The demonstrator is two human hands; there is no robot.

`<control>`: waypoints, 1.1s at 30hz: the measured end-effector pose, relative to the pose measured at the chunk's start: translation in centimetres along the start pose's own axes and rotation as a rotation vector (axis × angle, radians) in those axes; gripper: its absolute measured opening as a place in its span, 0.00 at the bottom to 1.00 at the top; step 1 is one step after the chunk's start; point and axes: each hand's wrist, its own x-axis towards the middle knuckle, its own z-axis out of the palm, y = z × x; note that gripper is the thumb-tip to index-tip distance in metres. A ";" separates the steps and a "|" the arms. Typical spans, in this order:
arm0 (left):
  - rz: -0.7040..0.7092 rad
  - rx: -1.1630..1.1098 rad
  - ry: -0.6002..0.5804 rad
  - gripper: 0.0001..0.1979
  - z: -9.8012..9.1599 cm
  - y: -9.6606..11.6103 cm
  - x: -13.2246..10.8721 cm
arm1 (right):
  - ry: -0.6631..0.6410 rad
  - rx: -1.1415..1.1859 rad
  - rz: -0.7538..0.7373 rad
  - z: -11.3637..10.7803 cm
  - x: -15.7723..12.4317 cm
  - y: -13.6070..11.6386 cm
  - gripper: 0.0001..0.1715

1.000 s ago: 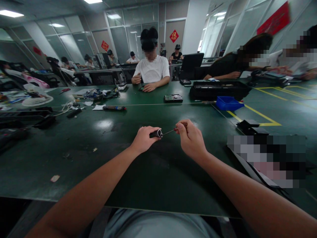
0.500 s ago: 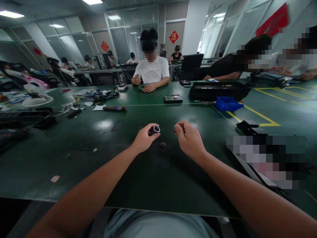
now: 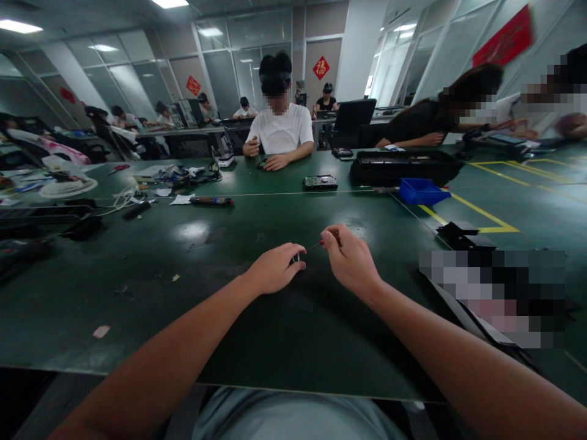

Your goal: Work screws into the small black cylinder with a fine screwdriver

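Observation:
My left hand [image 3: 273, 269] is closed around a small dark cylinder with a silver rim [image 3: 295, 260], held low over the green tabletop. Most of the cylinder is hidden by the fingers. My right hand [image 3: 351, 260] grips a screwdriver [image 3: 315, 246] with a reddish-brown handle. Its thin shaft points left toward my left fingertips, and I cannot tell whether the tip touches anything. The small round metal part that lay on the table cannot be made out; my left fingers cover that spot.
Beyond my hands lie a circuit-board drive [image 3: 320, 182], a blue bin [image 3: 422, 191] and a long black housing [image 3: 406, 168]. A dark rod-shaped tool [image 3: 211, 200] and cables lie at the left. A person in white [image 3: 279, 131] works opposite; others sit around.
My left hand has moved down and slightly right with the cylinder, turning its rim away from view and over the small round part. My right hand has barely moved.

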 end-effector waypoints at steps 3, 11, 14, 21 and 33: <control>0.002 0.145 -0.030 0.18 0.6 -0.1 -0.1 | 0.005 0.003 -0.009 0.1 0.0 0.0 0.14; -0.010 0.240 -0.048 0.13 0.5 0.0 0.0 | -0.006 0.006 -0.011 0.3 -0.1 0.1 0.14; -0.034 0.140 -0.001 0.12 0.2 -0.1 0.1 | 0.000 0.005 -0.008 0.3 -0.1 0.2 0.14; -0.120 -0.181 0.207 0.09 -1.3 -1.4 0.8 | -0.011 0.035 -0.009 0.2 -0.1 0.2 0.15; -0.440 -1.211 0.701 0.09 -7.4 -8.1 1.1 | -0.018 0.051 -0.006 0.1 -0.1 0.1 0.15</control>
